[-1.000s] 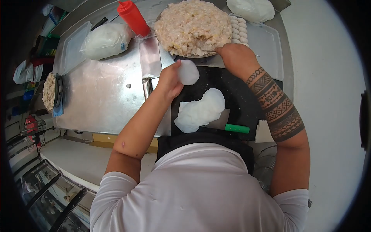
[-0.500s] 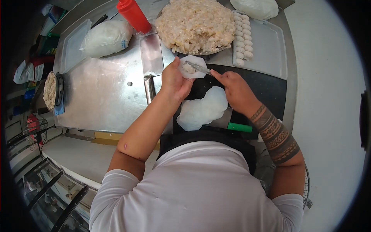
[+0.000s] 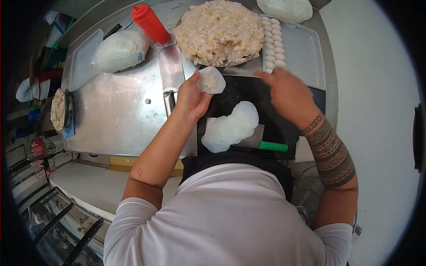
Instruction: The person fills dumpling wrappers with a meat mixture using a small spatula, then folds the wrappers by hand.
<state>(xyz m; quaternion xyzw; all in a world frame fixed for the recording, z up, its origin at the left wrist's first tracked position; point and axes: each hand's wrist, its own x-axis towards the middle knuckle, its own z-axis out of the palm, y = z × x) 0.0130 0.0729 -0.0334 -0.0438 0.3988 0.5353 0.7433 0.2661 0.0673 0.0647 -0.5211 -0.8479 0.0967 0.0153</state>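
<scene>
My left hand [image 3: 190, 98] holds a round white wrapper [image 3: 210, 80] with a small lump of pale filling in its middle, above the black board [image 3: 248, 91]. My right hand [image 3: 289, 94] hovers over the board's right part, fingers pointing towards the tray of finished dumplings [image 3: 272, 39]. It is blurred, and I cannot see whether it holds a tool. A large plate heaped with filling [image 3: 219, 30] stands just beyond both hands. A stack of white wrappers [image 3: 230, 127] lies on the board near my body.
A green-handled scraper [image 3: 271, 146] lies at the board's near edge. On the steel table [image 3: 120, 113] stand a red squeeze bottle [image 3: 150, 22] and a bagged white lump [image 3: 120, 48]. Another white lump [image 3: 286, 9] lies far right. A person [image 3: 29, 86] and a bowl [image 3: 57, 108] are at the left.
My right hand went from the filling plate to the wrapper with a metal spreader, left filling there, then swung right towards the tray. My left hand kept the wrapper.
</scene>
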